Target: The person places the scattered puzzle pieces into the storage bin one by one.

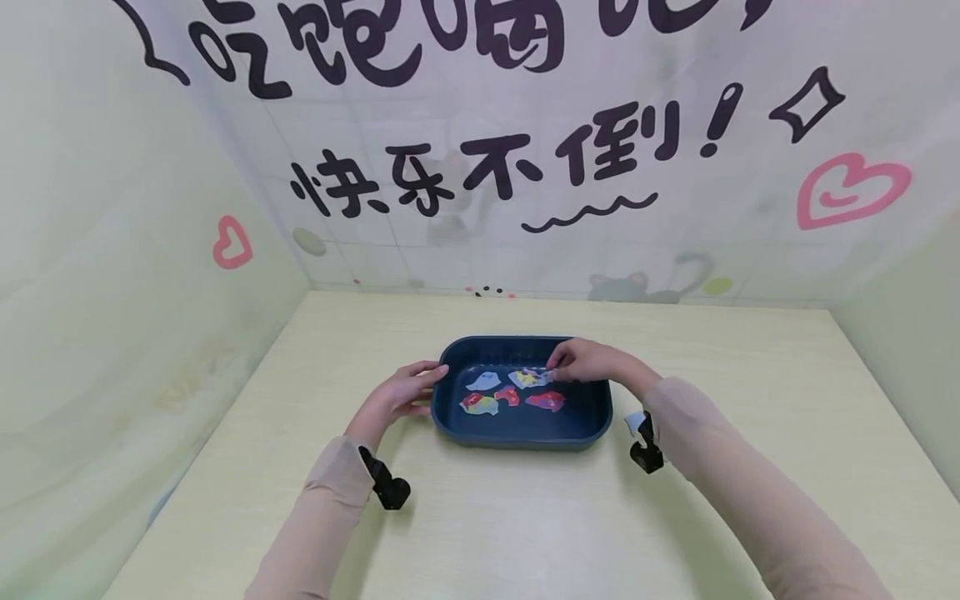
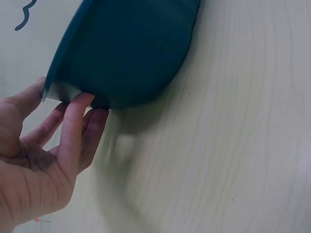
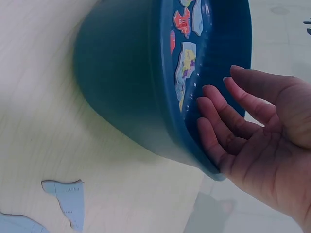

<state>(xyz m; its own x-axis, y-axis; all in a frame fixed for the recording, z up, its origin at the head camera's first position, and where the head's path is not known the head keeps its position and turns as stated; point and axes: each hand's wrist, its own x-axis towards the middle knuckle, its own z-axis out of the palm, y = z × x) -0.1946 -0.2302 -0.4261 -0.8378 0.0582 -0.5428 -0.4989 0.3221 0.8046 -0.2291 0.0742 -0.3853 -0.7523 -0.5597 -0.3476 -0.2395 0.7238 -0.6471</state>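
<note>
A dark blue plastic basin (image 1: 517, 432) with rounded corners stands on the table, several map puzzle pieces lying on its floor. Its left rim is held by my left hand (image 1: 408, 387), with the thumb (image 2: 30, 97) at the edge and the fingers against the outer wall. My right hand (image 1: 588, 361) reaches over the right rim into the basin. Its fingers (image 3: 221, 116) are loosely bent, and I see nothing between them. Nearest to them lies a yellow and pale blue puzzle piece (image 3: 186, 70). A red piece (image 3: 182, 22) sits farther along.
Light blue puzzle pieces lie on the table outside the basin, one (image 3: 68, 201) near its right side and another (image 3: 19, 223) at the view's edge. Behind the pale wood table (image 1: 487, 525) hangs a printed white cloth (image 1: 420, 250). Black devices (image 1: 388, 483) sit at both wrists.
</note>
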